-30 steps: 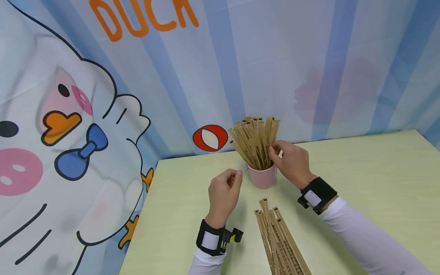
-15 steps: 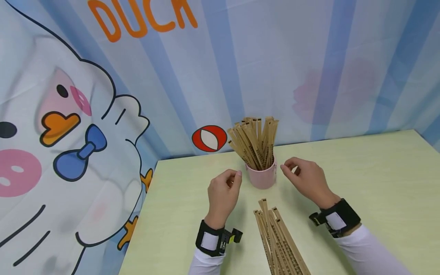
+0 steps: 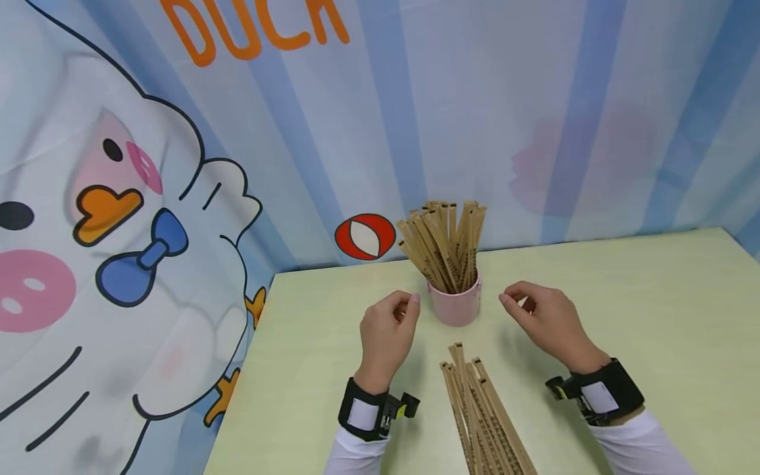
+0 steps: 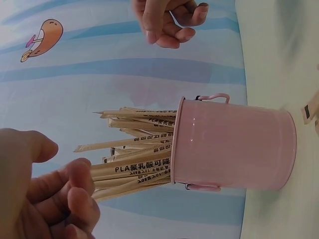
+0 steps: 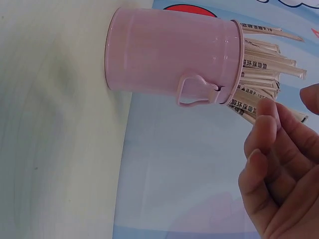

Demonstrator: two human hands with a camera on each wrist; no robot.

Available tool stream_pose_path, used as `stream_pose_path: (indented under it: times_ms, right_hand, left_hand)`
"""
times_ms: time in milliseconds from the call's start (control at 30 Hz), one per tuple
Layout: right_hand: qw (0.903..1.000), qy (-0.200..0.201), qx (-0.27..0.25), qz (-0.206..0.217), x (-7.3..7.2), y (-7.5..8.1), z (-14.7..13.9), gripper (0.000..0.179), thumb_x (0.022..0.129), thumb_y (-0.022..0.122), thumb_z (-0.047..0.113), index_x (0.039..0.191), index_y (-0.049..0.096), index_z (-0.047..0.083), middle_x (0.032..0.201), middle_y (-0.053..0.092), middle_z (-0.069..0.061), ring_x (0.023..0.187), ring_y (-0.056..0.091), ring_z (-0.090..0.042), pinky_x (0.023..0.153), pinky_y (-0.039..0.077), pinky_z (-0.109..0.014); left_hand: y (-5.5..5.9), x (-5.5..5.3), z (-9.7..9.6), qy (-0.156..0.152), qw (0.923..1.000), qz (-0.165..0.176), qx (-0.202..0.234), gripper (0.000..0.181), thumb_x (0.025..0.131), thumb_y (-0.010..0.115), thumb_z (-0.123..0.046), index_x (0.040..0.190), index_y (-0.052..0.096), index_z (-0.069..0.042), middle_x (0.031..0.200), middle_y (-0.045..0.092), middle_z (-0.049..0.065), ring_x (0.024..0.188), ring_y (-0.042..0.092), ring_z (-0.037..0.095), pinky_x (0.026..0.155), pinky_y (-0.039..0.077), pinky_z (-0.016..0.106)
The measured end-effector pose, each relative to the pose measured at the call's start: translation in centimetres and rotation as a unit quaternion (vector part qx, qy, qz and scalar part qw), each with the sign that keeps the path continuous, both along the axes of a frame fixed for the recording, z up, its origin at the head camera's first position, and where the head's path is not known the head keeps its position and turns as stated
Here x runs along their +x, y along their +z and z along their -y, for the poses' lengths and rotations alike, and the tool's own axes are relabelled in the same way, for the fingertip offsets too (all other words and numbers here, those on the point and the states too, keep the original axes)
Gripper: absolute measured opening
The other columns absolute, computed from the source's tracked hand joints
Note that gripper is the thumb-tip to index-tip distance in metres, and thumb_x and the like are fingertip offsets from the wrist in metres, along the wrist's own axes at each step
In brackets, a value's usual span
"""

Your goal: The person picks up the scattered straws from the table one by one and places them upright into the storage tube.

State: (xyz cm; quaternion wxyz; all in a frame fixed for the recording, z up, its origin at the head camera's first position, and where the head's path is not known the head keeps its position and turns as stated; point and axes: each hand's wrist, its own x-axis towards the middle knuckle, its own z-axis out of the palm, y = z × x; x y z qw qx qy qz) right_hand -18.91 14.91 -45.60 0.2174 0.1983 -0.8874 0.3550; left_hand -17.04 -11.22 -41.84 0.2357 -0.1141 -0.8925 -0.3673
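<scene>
A pink metal bucket (image 3: 454, 307) with small side handles stands upright near the back of the table. Paper-wrapped straws (image 3: 441, 254) fan out of its top, with printed lettering readable in the left wrist view. My left hand (image 3: 384, 343) is just left of the bucket, its fingers loosely bent and nothing between thumb and fingertips. On the other side, a short way off the bucket, my right hand (image 3: 549, 323) hovers with relaxed fingers and a gap between thumb and forefinger. Between the forearms lies a loose bundle of wrapped straws (image 3: 483, 422), running off the bottom of the head view.
The pale green table (image 3: 671, 316) ends at a printed cloth backdrop (image 3: 475, 99) with blue stripes and a cartoon duck (image 3: 125, 218). Each wrist wears a black strap (image 3: 611, 392) carrying a small camera.
My right hand has drawn back from the straws in the bucket, moving right and toward me. The left hand, the bucket and the bundle on the table have stayed in place.
</scene>
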Motion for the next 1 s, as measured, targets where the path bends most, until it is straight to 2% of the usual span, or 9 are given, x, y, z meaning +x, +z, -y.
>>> stream_pose_path:
  times_ms: [100,200,333,467,600,733,833,1000]
  right_hand:
    - [1.0000,0.003,-0.002,-0.001,0.1,0.1,-0.2,0.015,0.091,0.061,0.019,0.095,0.069,0.007,0.081,0.068,-0.006,0.059,0.054,-0.012,0.051,0.041,-0.028]
    - [1.0000,0.002,-0.005,-0.002,0.2,0.3,-0.4,0.015,0.091,0.061,0.019,0.095,0.069,0.007,0.081,0.068,-0.007,0.059,0.054,-0.012,0.052,0.041,-0.029]
    - [1.0000,-0.002,-0.007,-0.003,0.4,0.3,-0.7,0.014,0.091,0.061,0.018,0.095,0.069,0.007,0.081,0.068,-0.007,0.059,0.054,-0.013,0.051,0.041,-0.029]
    - [0.9999,0.004,-0.013,0.000,0.4,0.4,-0.8,0.014,0.092,0.060,0.018,0.098,0.068,0.007,0.082,0.068,-0.007,0.059,0.054,-0.012,0.051,0.040,-0.029]
    - [0.9997,0.010,-0.020,0.004,0.4,0.6,-0.7,0.017,0.093,0.059,0.018,0.103,0.066,0.006,0.083,0.068,-0.008,0.059,0.055,-0.013,0.051,0.041,-0.030]
    - [0.9997,0.010,-0.023,0.007,0.3,0.6,-0.6,0.018,0.093,0.058,0.018,0.104,0.066,0.005,0.082,0.068,-0.009,0.059,0.056,-0.014,0.051,0.041,-0.030]
    - [0.9996,0.010,-0.024,0.008,0.3,0.5,-0.6,0.018,0.093,0.059,0.018,0.103,0.067,0.006,0.082,0.068,-0.008,0.059,0.056,-0.014,0.051,0.041,-0.030]
    - [0.9996,0.012,-0.025,0.007,0.3,0.3,-0.6,0.016,0.093,0.059,0.018,0.101,0.067,0.006,0.082,0.068,-0.008,0.059,0.055,-0.013,0.052,0.042,-0.030]
  left_hand:
    - [-0.1,0.0,-0.1,-0.004,0.9994,0.025,-0.022,0.023,0.094,0.056,-0.030,0.084,0.069,-0.014,0.065,0.059,-0.005,0.053,0.047,0.008,0.047,0.036,0.021]
    - [-0.3,0.2,-0.3,-0.014,0.9953,0.071,-0.064,0.022,0.093,0.056,-0.032,0.084,0.067,-0.016,0.067,0.059,-0.006,0.050,0.046,0.008,0.045,0.034,0.021]
    - [-1.2,0.9,-0.6,-0.024,0.9814,0.135,-0.134,0.022,0.092,0.057,-0.032,0.078,0.064,-0.018,0.063,0.055,-0.007,0.048,0.045,0.007,0.042,0.032,0.021]
    - [-2.5,2.1,-0.8,-0.037,0.9666,0.164,-0.194,0.027,0.090,0.059,-0.030,0.066,0.058,-0.018,0.054,0.047,-0.008,0.044,0.042,0.006,0.038,0.029,0.021]
    - [-4.3,3.5,-1.3,-0.056,0.9503,0.165,-0.258,0.039,0.087,0.060,-0.027,0.052,0.044,-0.020,0.046,0.035,-0.010,0.038,0.034,0.006,0.034,0.023,0.021]
    - [-5.8,4.5,-1.9,-0.062,0.9345,0.159,-0.312,0.046,0.083,0.062,-0.025,0.048,0.032,-0.021,0.045,0.025,-0.010,0.037,0.027,0.006,0.032,0.018,0.023]
    - [-6.4,5.0,-2.3,-0.068,0.9290,0.149,-0.332,0.050,0.081,0.064,-0.024,0.047,0.028,-0.021,0.045,0.022,-0.010,0.037,0.024,0.006,0.031,0.016,0.023]
    - [-6.8,5.7,-2.8,-0.070,0.9252,0.127,-0.351,0.052,0.079,0.066,-0.025,0.049,0.025,-0.020,0.047,0.019,-0.009,0.038,0.022,0.006,0.031,0.014,0.023]
